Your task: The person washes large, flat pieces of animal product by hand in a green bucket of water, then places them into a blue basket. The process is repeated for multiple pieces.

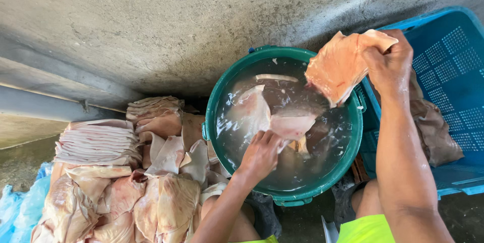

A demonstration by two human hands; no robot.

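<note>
My right hand was clenched on a pink slab of raw skin, holding it in the air over the rim of the green bucket, at about two o'clock of the water. The slab hung from my fist toward nine o'clock, its top corner sticking out above my knuckles. My left hand reached in from six o'clock, fingers curled over the edge of a second piece that lay wet at the middle of the bucket, just above my fingertips. A paler piece floated beside it at nine o'clock, and a thin strip drifted near twelve. The water was cloudy and rippled.

At three o'clock of the bucket stood a blue crate, touching or nearly touching its rim, with darker, brownish pieces lying inside. At eight o'clock lay a pile of pink skins, some stacked flat, on blue plastic sheet. A rough grey concrete wall rose beyond it all, and the floor below was dark and wet.
</note>
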